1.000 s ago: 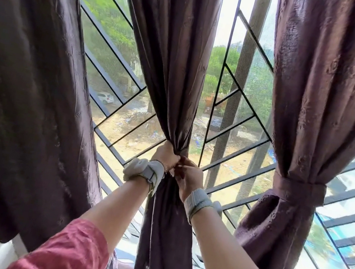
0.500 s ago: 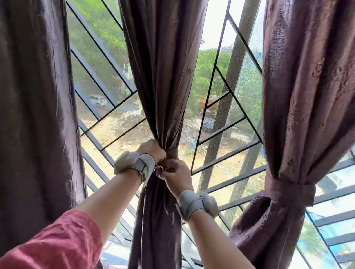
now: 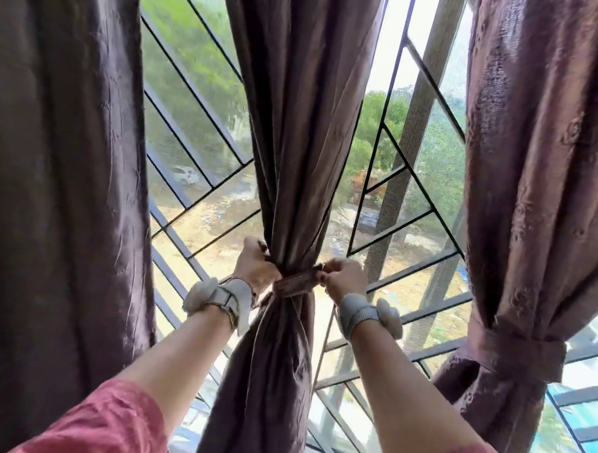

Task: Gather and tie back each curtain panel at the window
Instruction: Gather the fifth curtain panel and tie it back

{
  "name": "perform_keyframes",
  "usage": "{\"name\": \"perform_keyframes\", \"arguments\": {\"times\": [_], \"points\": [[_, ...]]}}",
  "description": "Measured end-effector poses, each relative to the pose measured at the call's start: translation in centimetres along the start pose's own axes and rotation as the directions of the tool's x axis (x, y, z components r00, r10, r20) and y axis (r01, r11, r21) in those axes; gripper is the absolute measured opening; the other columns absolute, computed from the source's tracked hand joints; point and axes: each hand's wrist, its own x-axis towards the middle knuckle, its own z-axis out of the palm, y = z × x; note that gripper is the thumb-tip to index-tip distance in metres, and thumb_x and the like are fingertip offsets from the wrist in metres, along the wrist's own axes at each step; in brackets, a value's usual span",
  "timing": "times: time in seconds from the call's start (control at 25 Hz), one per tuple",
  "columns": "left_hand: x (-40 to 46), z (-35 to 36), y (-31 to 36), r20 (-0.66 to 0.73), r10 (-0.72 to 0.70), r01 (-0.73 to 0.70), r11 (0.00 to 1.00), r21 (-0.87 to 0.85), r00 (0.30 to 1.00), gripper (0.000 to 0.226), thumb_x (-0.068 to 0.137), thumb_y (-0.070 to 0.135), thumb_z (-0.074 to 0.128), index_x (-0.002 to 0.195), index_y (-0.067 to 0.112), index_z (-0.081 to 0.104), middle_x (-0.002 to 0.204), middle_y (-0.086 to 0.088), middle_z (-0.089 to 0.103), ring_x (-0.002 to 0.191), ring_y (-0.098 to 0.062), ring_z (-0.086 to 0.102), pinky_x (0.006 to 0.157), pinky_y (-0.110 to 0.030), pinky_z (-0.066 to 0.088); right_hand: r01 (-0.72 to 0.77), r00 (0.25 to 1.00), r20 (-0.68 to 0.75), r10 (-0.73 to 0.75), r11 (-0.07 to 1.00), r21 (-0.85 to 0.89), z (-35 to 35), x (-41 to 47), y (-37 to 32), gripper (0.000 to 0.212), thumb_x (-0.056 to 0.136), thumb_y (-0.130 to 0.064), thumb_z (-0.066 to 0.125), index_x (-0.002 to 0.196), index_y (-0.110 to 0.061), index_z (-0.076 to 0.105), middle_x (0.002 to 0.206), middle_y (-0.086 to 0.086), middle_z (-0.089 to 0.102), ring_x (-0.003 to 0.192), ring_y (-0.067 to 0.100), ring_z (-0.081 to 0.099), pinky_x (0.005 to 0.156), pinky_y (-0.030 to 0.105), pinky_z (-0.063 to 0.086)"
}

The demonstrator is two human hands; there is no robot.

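Tieback drawn around the middle curtain panel (image 3: 304,139).
Left hand (image 3: 254,264) at nine o'clock and right hand (image 3: 343,279) at three each pinched the tieback band (image 3: 295,281).

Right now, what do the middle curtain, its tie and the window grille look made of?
Middle curtain: woven cloth, likely a satin-like synthetic; soft sheen, fine creases, hangs in folds. Tie: a band of matching purplish fabric, it seems. Grille: thin dark bars, probably painted metal; straight, rigid, joined at angles.
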Motion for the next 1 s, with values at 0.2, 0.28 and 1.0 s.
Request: {"name": "perform_keyframes", "arguments": {"times": [0.2,0.28,1.0], "points": [[0.2,-0.1,0.6,0.018,0.041,-0.041,0.999,0.0,0.999,0.058,0.053,-0.03,0.046,0.105,-0.006,0.045,0.104,-0.031,0.059,0.099,-0.04,0.058,0.075,-0.05,0.052,-0.016,1.0,-0.01,0.016,1.0,0.025,0.4,0.0,0.6,0.012,0.08,-0.005,0.063,0.091,-0.002,0.067,0.096,0.016,0.067,0.087,0.023,0.057,0.085,0.035,0.048],[0.1,-0.1,0.8,0.03,0.055,-0.055,0.998,-0.012,0.998,0.058,0.054,-0.032,0.044,0.103,-0.002,0.047,0.093,-0.024,0.058,0.092,-0.036,0.058,0.062,-0.041,0.05,-0.013,0.999,0.032,0.012,1.0,0.016,0.5,-0.2,0.7,0.013,0.083,-0.005,0.059,0.094,-0.002,0.063,0.088,0.012,0.062,0.082,0.021,0.055,0.081,0.035,0.048],[-2.4,-1.5,1.2,-0.105,0.008,-0.016,0.997,-0.071,0.994,0.028,0.073,-0.014,0.057,0.057,0.008,0.052,0.067,-0.012,0.056,0.067,-0.026,0.056,0.062,-0.036,0.057,0.333,0.915,-0.292,-0.278,0.929,0.16,2.0,-2.9,-3.6,0.013,0.071,0.006,0.05,0.079,-0.003,0.057,0.084,0.019,0.06,0.075,0.031,0.053,0.059,0.021,0.026]]}}
